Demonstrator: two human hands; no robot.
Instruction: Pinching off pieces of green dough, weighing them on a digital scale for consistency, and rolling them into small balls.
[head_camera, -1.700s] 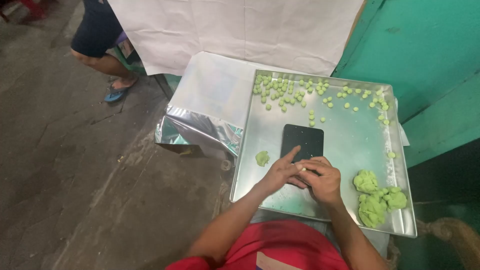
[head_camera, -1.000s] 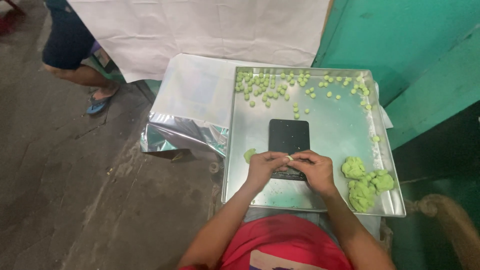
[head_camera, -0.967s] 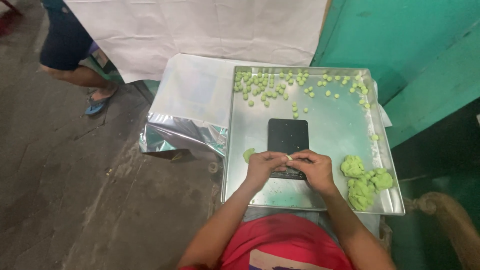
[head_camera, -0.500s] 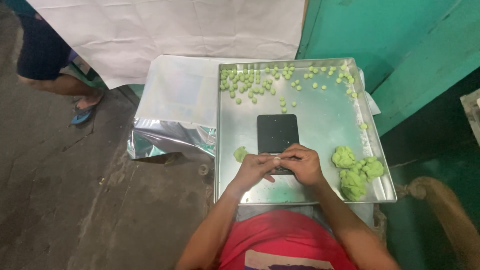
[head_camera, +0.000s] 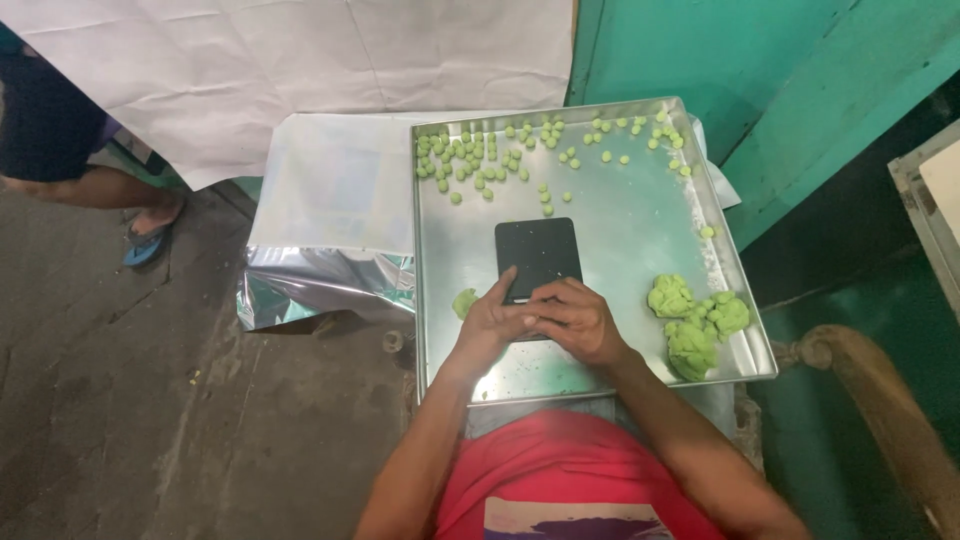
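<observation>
**Hands joined over steel tray**

Left hand (head_camera: 490, 325) and right hand (head_camera: 578, 322) meet, fingers curled together; whatever they pinch is hidden, so grip contents cannot be confirmed. Both hands cover the near edge of the black slab (head_camera: 538, 255). Green dough lumps (head_camera: 695, 320) lie right; small green balls (head_camera: 480, 160) cluster at the far side of the tray (head_camera: 640, 230).
</observation>
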